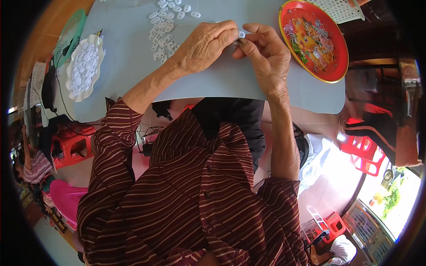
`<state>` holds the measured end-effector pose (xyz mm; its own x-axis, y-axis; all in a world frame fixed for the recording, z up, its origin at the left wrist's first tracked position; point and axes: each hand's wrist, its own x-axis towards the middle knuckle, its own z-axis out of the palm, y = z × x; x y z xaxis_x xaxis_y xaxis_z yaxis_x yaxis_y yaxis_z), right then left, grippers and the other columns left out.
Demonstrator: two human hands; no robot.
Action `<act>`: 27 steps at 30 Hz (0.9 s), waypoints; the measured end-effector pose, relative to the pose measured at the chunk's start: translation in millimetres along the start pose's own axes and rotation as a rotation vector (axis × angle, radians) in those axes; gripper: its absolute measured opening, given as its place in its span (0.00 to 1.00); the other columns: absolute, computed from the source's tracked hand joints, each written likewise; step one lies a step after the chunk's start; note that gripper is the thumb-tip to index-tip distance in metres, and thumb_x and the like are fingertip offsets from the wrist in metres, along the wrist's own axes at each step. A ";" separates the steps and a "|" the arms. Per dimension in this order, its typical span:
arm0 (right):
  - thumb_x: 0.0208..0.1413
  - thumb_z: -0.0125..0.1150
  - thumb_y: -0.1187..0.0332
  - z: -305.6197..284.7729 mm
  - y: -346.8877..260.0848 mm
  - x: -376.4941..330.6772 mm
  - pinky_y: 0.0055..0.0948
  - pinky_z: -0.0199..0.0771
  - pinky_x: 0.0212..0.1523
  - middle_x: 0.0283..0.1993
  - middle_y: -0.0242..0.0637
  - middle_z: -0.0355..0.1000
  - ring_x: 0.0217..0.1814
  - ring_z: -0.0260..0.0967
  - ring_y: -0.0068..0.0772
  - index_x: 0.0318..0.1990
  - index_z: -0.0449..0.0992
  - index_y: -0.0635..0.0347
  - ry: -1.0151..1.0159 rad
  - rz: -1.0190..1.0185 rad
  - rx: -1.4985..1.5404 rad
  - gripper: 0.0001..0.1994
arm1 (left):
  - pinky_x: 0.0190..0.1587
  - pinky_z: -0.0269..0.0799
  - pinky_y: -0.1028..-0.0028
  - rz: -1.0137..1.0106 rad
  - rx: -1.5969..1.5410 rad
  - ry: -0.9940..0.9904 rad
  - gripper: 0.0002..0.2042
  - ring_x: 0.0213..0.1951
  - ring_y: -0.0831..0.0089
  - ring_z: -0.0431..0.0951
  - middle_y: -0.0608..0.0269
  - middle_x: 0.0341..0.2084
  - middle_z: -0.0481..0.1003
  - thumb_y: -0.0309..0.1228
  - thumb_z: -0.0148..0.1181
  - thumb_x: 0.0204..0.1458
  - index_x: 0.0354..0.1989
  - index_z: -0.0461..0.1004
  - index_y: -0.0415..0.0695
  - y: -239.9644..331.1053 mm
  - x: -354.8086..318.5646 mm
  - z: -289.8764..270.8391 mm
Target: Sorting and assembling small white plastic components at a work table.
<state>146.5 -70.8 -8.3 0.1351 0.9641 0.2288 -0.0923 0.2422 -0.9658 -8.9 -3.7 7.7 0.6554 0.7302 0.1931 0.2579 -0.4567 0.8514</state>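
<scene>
Both hands meet above the grey-blue table (pixel 213 82), near its middle. Between their fingertips is a small white plastic piece (pixel 242 34) with a hole in it. My left hand (pixel 206 46) is closed, its thumb and forefinger pinched at the piece. My right hand (pixel 266 51) pinches it from the other side with thumb and fingers curled. Loose white oval pieces with holes (pixel 165 29) lie scattered on the table to the left of my hands. Part of the held piece is hidden by the fingers.
At the left, a white wavy-edged dish (pixel 101 52) holds many white pieces, beside a green basket (pixel 73 31). A red round tray (pixel 345 57) with small scraps stands at the right; a white perforated basket (pixel 341 11) is behind it. Red stools (pixel 73 148) stand around.
</scene>
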 end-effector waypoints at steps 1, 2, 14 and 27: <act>0.53 0.57 0.80 -0.1 -0.1 -0.2 0.20 0.75 0.32 0.33 0.41 0.75 0.30 0.74 0.25 0.47 0.69 0.68 -0.003 0.001 -0.002 0.13 | 0.27 0.58 0.72 -0.004 -0.002 -0.006 0.17 0.22 0.74 0.58 0.63 0.16 0.58 0.42 0.43 0.60 0.32 0.67 0.39 -0.2 0.3 -0.7; 0.53 0.57 0.80 0.3 -1.3 -0.2 0.20 0.75 0.32 0.33 0.41 0.75 0.30 0.74 0.25 0.47 0.69 0.68 -0.002 0.001 -0.001 0.13 | 0.27 0.58 0.72 -0.008 -0.003 -0.013 0.17 0.22 0.73 0.58 0.63 0.16 0.59 0.42 0.43 0.60 0.32 0.66 0.39 -0.6 0.7 -1.1; 0.44 0.67 0.77 6.9 13.6 -1.9 0.21 0.74 0.33 0.28 0.33 0.73 0.30 0.71 0.20 0.41 0.73 0.64 0.024 -0.069 -0.147 0.15 | 0.27 0.60 0.70 0.038 -0.061 0.008 0.15 0.22 0.68 0.59 0.56 0.18 0.60 0.38 0.41 0.58 0.32 0.64 0.35 -10.2 -2.1 3.2; 0.44 0.64 0.79 13.3 0.8 -9.2 0.24 0.72 0.28 0.26 0.38 0.73 0.26 0.72 0.27 0.35 0.71 0.64 0.046 -0.179 -0.427 0.10 | 0.28 0.62 0.70 0.175 -0.017 0.075 0.16 0.22 0.74 0.60 0.58 0.16 0.61 0.39 0.41 0.57 0.27 0.64 0.37 -24.6 -6.6 13.2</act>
<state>132.1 -78.0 -9.5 0.1566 0.9030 0.4000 0.3492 0.3282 -0.8777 -10.2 -4.0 -20.9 0.6346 0.6764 0.3739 0.1323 -0.5717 0.8097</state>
